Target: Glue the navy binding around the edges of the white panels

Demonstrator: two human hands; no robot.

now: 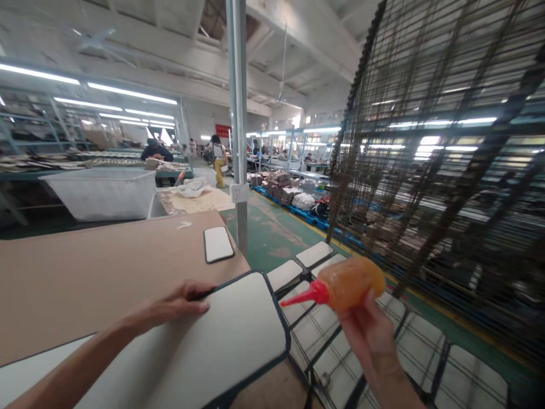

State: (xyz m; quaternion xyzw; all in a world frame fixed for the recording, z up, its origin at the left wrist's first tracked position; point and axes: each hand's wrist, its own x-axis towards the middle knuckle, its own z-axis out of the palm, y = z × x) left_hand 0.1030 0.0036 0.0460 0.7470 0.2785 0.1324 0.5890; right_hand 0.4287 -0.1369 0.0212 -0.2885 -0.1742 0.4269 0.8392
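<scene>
My left hand (187,301) is closed on the far edge of a large white panel (221,329) with dark edging and rounded corners, thumb on its top face. In my right hand (372,324) is a squeeze bottle (351,281) of amber liquid, its red nozzle pointing left, just beyond the panel's right edge. A smaller white panel (218,244) with the same dark edging lies at the table's far right corner. Under and beyond the bottle, several more pale dark-edged panels (419,338) lie on a wire rack.
The brown tabletop (128,261) stretches left, with a white scrap (184,225) on it. A metal post (239,113) stands beyond its far corner. Raised wire racks (434,147) fill the right side. A white bin (102,193) stands at back left; people work farther off.
</scene>
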